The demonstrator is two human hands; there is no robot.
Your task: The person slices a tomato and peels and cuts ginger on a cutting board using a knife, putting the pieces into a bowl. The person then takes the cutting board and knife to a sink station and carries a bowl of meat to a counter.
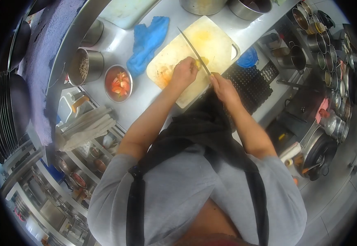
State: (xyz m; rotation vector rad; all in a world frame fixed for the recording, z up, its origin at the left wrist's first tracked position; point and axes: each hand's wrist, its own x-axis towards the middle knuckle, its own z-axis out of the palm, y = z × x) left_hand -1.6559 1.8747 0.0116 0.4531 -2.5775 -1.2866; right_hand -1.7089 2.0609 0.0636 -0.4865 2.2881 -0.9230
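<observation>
A pale cutting board lies on the metal counter in front of me. My right hand is closed round the handle of a long knife, whose blade points up and left across the board. Just left of the blade, my left hand has its fingers curled against a small yellow piece of food. Orange and pale food pieces lie at the board's left side, partly behind my left wrist.
A blue cloth lies left of the board. Beyond it are a bowl of cut tomato and a metal pot. Two more pots stand behind the board. A blue round object sits at the right, near a black perforated mat.
</observation>
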